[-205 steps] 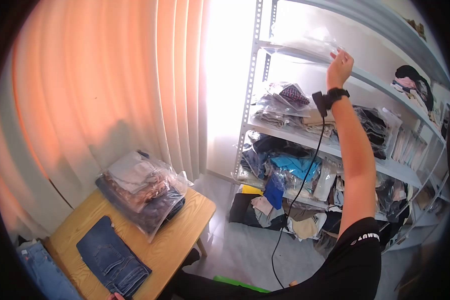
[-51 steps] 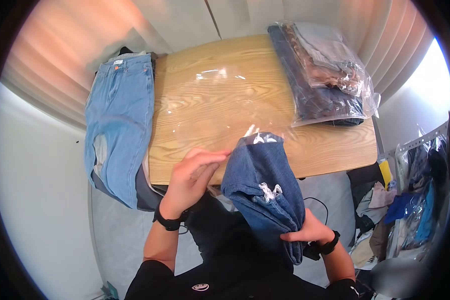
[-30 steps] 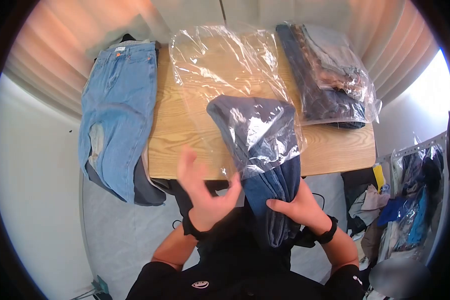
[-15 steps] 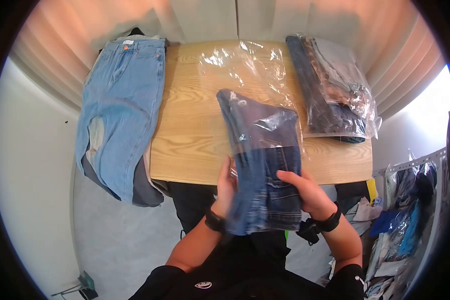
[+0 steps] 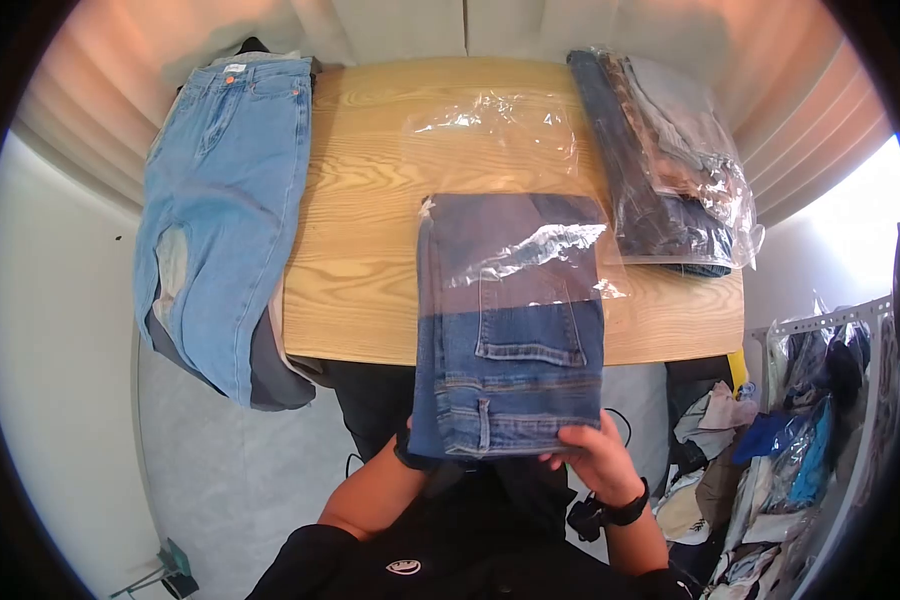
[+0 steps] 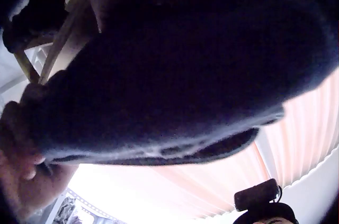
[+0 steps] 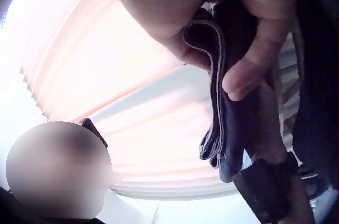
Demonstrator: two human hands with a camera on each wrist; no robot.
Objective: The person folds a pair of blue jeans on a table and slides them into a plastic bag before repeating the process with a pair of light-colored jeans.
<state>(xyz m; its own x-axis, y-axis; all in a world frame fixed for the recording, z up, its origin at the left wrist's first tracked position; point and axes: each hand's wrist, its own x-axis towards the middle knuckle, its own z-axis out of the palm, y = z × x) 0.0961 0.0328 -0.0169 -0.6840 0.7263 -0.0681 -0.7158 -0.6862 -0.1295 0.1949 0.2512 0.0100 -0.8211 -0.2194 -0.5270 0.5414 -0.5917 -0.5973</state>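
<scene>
Folded dark blue jeans [image 5: 515,370] lie with their far half inside a clear plastic bag [image 5: 500,150] on the wooden table [image 5: 360,230]. Their near end hangs over the table's front edge. My right hand [image 5: 585,455] grips that near end; in the right wrist view its thumb and fingers [image 7: 243,33] pinch the layered denim [image 7: 220,91]. My left hand is hidden under the jeans in the head view. In the left wrist view its fingers [image 6: 21,176] curl at the edge of the dark denim [image 6: 175,75] overhead.
Light blue jeans [image 5: 220,190] drape over the table's left end. A bagged stack of clothes [image 5: 670,160] lies at the table's far right. Shelving with bagged garments [image 5: 800,430] stands at the lower right. Grey floor [image 5: 60,350] shows at the left.
The jeans now lie flat and squared on the table, half in the bag. Both hands have slid back to the near end, the left one under the cloth.
</scene>
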